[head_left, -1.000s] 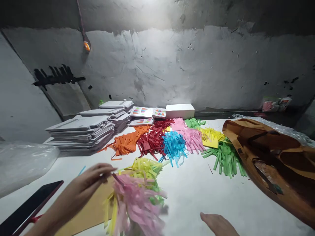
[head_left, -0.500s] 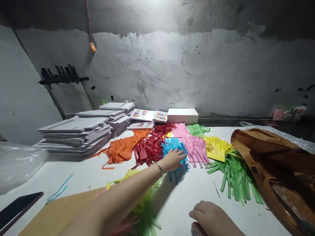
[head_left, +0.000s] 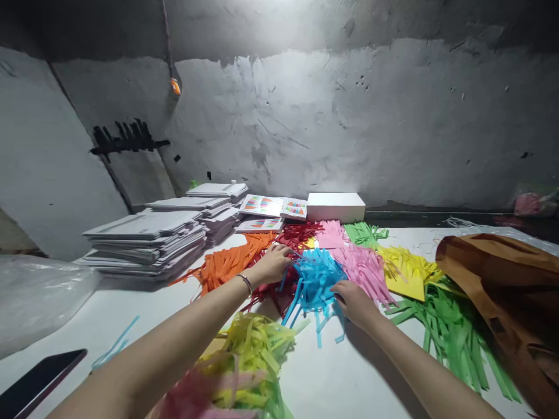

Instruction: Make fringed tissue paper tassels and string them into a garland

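Note:
A bundle of blue paper fringe (head_left: 318, 279) lies mid-table between my hands, its loose strips spreading toward me. My left hand (head_left: 273, 265), with a bracelet at the wrist, is at the bundle's upper left edge, its fingers bent around some blue strips above the dark red fringe (head_left: 279, 297). At the right edge, my right hand (head_left: 356, 299) has its thumb and fingers closed on the blue fringe. Pink fringe (head_left: 360, 267) lies just beyond the right hand. Orange fringe (head_left: 225, 265) is left of the dark red. My fingertips are partly hidden.
Yellow-green fringe (head_left: 251, 355) lies close in front. Yellow (head_left: 406, 279) and green fringe (head_left: 454, 326) sit right, beside a brown bag (head_left: 476, 267). Stacked white cardboard (head_left: 144, 227), a white box (head_left: 336, 206) and printed cards (head_left: 262, 205) stand behind; a phone (head_left: 39, 381) lies left.
My left hand has moved left from the top of the blue fringe to its edge. My right hand has come forward from the near table to the fringe's right side. The view has shifted slightly.

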The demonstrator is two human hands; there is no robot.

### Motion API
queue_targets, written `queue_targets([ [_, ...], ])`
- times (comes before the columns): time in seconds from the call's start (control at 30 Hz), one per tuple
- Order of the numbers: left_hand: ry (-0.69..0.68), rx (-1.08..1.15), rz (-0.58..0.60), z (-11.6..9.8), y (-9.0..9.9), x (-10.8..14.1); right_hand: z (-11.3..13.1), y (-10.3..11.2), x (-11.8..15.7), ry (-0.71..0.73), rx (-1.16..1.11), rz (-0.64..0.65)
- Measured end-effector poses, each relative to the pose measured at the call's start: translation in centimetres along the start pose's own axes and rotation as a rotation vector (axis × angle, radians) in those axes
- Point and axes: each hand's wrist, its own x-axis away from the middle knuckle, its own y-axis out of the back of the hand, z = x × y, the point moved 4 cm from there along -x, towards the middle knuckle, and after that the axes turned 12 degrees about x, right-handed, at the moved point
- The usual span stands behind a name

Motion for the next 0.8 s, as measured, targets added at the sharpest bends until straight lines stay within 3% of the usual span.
queue_targets([
  [0.1,0.140,-0.009,-0.124,0.9,0.5,-0.2,-0.4,-2.5,-1.9,-0.028,-0.005,-0.047],
  [0.17,0.144,0.007,-0.156,0.1,0.1,-0.2,-1.5,-3.2,-2.4,-0.114,-0.002,-0.112],
  [0.3,-0.032,0.066,-0.101,-4.3,-1.6,-0.6,-4.0,-3.6,-2.8,-0.315,-0.011,-0.176],
  [0.5,-0.304,0.105,-0.023,-10.0,-4.0,-3.2,-3.8,-3.0,-2.0,-0.299,-0.104,-0.115],
  [0.63,-0.333,0.065,-0.011,-10.7,-5.6,-3.5,-2.7,-1.8,-0.3,-0.195,-0.208,-0.062],
  [0.8,-0.359,-0.022,0.001,-10.1,-7.2,-0.7,-3.9,-0.7,0.2,-0.190,-0.234,-0.075],
])
